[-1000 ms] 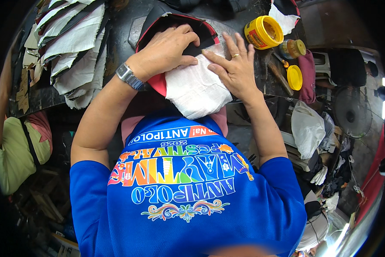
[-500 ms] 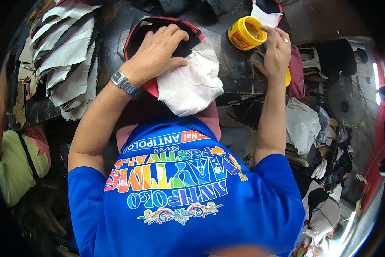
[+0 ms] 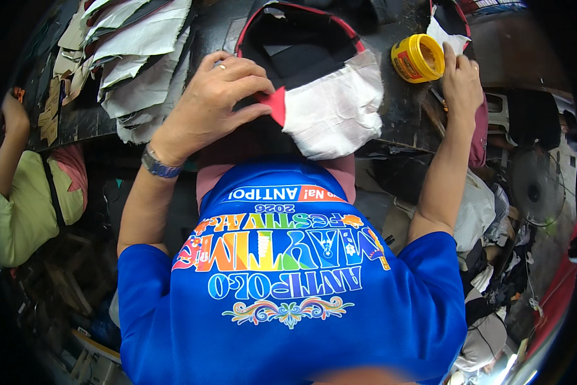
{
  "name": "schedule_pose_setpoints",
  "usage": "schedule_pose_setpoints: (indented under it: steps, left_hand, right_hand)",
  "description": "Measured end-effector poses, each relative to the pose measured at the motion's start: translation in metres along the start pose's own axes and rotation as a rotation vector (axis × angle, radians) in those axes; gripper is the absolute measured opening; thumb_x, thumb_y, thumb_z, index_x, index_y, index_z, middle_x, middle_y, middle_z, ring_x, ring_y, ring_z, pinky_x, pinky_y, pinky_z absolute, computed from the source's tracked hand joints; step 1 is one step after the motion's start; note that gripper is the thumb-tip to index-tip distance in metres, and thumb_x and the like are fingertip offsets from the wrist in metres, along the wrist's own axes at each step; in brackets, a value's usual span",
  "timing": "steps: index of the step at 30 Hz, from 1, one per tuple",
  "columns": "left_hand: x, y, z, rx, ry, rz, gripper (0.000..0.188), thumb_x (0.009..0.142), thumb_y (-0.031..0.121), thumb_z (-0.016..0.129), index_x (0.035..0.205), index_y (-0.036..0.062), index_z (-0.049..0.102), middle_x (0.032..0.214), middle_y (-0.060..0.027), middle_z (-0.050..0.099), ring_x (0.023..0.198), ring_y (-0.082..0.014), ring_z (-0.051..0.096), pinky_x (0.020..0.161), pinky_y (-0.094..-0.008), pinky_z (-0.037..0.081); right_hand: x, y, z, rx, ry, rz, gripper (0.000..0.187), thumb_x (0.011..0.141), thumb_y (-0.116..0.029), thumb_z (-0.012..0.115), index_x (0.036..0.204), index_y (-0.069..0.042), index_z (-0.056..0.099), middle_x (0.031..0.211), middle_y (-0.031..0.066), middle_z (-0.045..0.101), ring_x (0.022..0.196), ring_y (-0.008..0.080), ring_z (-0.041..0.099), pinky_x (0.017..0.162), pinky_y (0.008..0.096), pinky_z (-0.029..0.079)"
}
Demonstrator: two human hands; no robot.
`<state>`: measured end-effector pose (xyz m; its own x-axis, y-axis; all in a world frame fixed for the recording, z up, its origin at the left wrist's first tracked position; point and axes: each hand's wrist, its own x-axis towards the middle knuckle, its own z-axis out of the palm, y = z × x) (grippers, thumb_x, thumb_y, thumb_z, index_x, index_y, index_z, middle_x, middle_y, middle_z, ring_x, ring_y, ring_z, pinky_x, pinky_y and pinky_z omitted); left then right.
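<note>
A black fabric piece with red edging (image 3: 301, 51) curves open at the table's front edge. White cloth (image 3: 333, 106) covers its right side and hangs over the edge. My left hand (image 3: 221, 96), with a ring and a wristwatch, is at its left end, thumb and fingers closing on the red corner (image 3: 277, 106). On the right stands an open yellow jar (image 3: 418, 59) with brownish stuff inside, tilted toward my right hand (image 3: 463, 80). That hand is closed beside the jar's mouth, fingertips up near the rim; what it holds, if anything, does not show.
Stacked white and black cloth pieces (image 3: 144, 64) overlap on the table's left. Another red-edged piece with white cloth (image 3: 445, 32) lies behind the jar. A person in a light green top (image 3: 41, 218) is at far left. A fan (image 3: 535, 192) and piled cloth stand right.
My left hand has shifted from over the piece's opening to its left red corner. My right hand has drawn slightly away from the jar's mouth. The whole view has shifted.
</note>
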<state>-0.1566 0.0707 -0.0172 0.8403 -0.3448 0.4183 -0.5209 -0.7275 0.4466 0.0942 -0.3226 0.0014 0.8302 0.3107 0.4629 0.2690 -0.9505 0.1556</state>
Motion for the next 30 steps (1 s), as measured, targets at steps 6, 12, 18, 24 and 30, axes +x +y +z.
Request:
schedule_pose_setpoints:
  steps: [6,12,18,24,30]
  left_hand:
    - [0.009,-0.004,0.033,-0.082,0.121,0.025,0.027,0.081,0.013,0.084,0.105,0.0068,0.073,0.111,-0.0065,0.069,0.111,-0.0269,0.065,0.102,-0.0411,0.049]
    - [0.023,0.0,0.04,-0.091,0.171,0.057,0.022,0.084,0.012,0.08,0.103,0.007,0.071,0.106,-0.0073,0.067,0.109,-0.0274,0.064,0.1,-0.0413,0.048]
    - [0.022,0.014,0.043,-0.062,0.195,0.025,0.024,0.083,0.01,0.078,0.106,0.0086,0.072,0.105,-0.0062,0.07,0.109,-0.0255,0.066,0.099,-0.039,0.045]
    - [0.026,0.026,0.049,0.052,0.153,-0.036,0.034,0.081,0.014,0.082,0.113,0.0115,0.07,0.099,-0.0035,0.072,0.093,-0.0218,0.069,0.087,-0.0375,0.047]
    - [0.037,0.034,0.061,0.178,0.047,-0.14,0.039,0.076,0.022,0.087,0.108,0.0108,0.066,0.091,-0.0051,0.067,0.083,-0.0244,0.069,0.077,-0.0362,0.051]
  right_hand:
    - [-0.054,-0.05,-0.098,0.205,-0.103,0.106,0.047,0.099,-0.051,0.062,0.119,-0.01,0.075,0.094,0.012,0.072,0.074,0.0314,0.069,0.071,0.0444,0.054]
    - [-0.116,-0.151,-0.108,1.064,-0.329,-0.438,0.083,0.076,-0.009,0.087,0.151,-0.009,0.051,0.108,0.0077,0.064,0.097,0.0169,0.063,0.086,0.0314,0.051]
    - [-0.124,-0.16,-0.08,1.232,-0.501,-0.255,0.077,0.082,0.008,0.072,0.153,-0.007,0.047,0.093,0.0043,0.066,0.089,0.0124,0.064,0.082,0.029,0.052]
    - [-0.111,-0.152,-0.05,1.774,-0.502,0.136,0.069,0.086,0.008,0.07,0.15,-0.004,0.048,0.091,0.0055,0.066,0.083,0.0093,0.062,0.08,0.0229,0.05]
    - [-0.105,-0.148,-0.031,2.063,-0.375,0.436,0.066,0.087,0.012,0.069,0.147,-0.004,0.046,0.094,0.0081,0.067,0.084,0.0096,0.064,0.077,0.0215,0.054]
